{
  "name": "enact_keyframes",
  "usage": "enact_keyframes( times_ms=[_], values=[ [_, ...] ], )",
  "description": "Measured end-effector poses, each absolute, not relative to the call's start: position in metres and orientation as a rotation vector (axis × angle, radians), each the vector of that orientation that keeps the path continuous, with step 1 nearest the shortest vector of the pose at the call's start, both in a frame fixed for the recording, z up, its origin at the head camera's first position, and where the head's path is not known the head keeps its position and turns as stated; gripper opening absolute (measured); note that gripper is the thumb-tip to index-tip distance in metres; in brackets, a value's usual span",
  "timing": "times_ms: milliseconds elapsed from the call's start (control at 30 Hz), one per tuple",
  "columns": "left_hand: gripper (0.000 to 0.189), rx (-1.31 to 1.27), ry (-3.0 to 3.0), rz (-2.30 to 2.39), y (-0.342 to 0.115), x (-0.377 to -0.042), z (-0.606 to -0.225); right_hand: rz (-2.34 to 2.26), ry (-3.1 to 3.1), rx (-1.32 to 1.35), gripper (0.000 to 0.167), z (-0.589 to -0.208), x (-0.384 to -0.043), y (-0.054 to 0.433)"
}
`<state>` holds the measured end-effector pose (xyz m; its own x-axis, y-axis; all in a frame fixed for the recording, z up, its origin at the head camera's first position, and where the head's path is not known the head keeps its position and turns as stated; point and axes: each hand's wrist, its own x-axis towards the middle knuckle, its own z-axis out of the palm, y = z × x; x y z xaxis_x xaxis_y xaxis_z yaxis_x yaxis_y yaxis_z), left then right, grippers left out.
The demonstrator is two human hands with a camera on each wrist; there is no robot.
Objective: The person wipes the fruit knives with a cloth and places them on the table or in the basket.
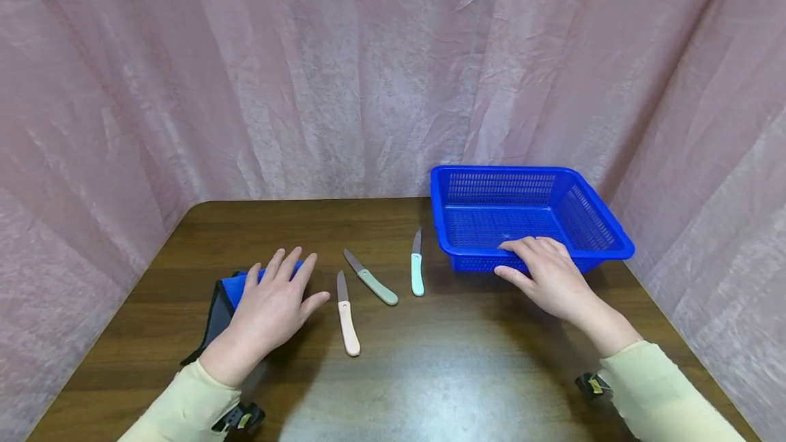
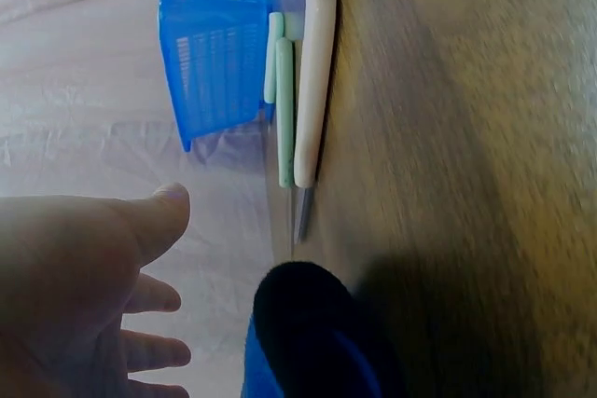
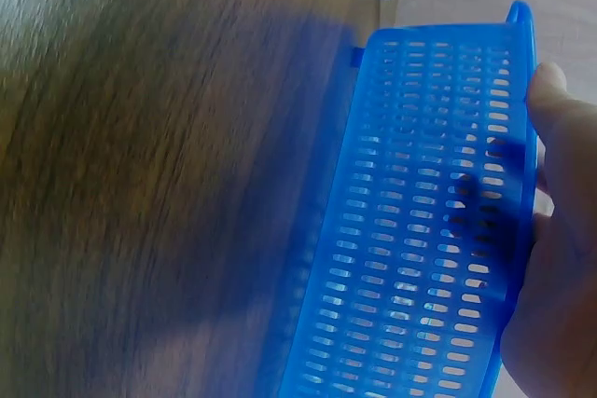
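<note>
Curtain (image 1: 344,74) encloses the back and both sides of the wooden surface (image 1: 430,374), which carries all items. The blue perforated basket (image 1: 494,220) stands upright at the far right of the surface; no knife lies in its visible interior. The right hand (image 1: 543,271) grasps the near rim of the basket, with the thumb outside and the fingers over the inside. The left hand (image 1: 276,302) is released: its fingers are extended and spread above the cloth, and it holds nothing. The blue-and-dark cloth (image 1: 232,287) lies at the left of the surface, partly hidden by the left hand; its full layout cannot be determined. Three knives lie between the cloth and the basket, apart from one another, with their blades directed away from the person. The cream-handled knife (image 1: 346,322) is closest to the left hand; the sage-handled knife (image 1: 376,286) lies at a slant in the middle; the mint-handled knife (image 1: 417,273) lies just beside the basket. Status, by judgement: the work appears to be at an early stage. The right hand's grasp is established; the knives are untouched, and any handling of knives and cloth remains outstanding.
</note>
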<state>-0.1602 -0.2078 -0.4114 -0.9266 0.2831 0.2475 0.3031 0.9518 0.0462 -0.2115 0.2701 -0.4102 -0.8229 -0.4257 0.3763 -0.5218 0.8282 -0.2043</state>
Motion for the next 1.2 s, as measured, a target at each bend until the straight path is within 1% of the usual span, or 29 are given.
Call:
enact_keyframes(
  times_ms=[333, 667, 800, 1067, 1200],
  values=[
    [0.073, -0.4, -2.95, -0.087, -0.219, -0.165, -0.414, 0.448, -2.585, 0.723, 0.016, -0.41, -0.217, 0.278],
    [0.07, -0.395, -3.048, -0.056, -0.232, -0.17, -0.414, 0.451, -2.585, 0.727, 0.015, -0.411, -0.221, 0.285],
    [0.069, -0.383, -3.075, -0.047, -0.236, -0.172, -0.413, 0.471, -2.635, 0.712, 0.021, -0.408, -0.219, 0.284],
    [0.071, -0.374, -3.13, -0.008, -0.238, -0.173, -0.416, 0.428, -2.669, 0.624, 0.044, -0.409, -0.21, 0.281],
    [0.074, -0.341, -3.152, -0.016, -0.241, -0.177, -0.418, 0.388, -2.616, 0.626, 0.05, -0.407, -0.204, 0.274]
  ],
)
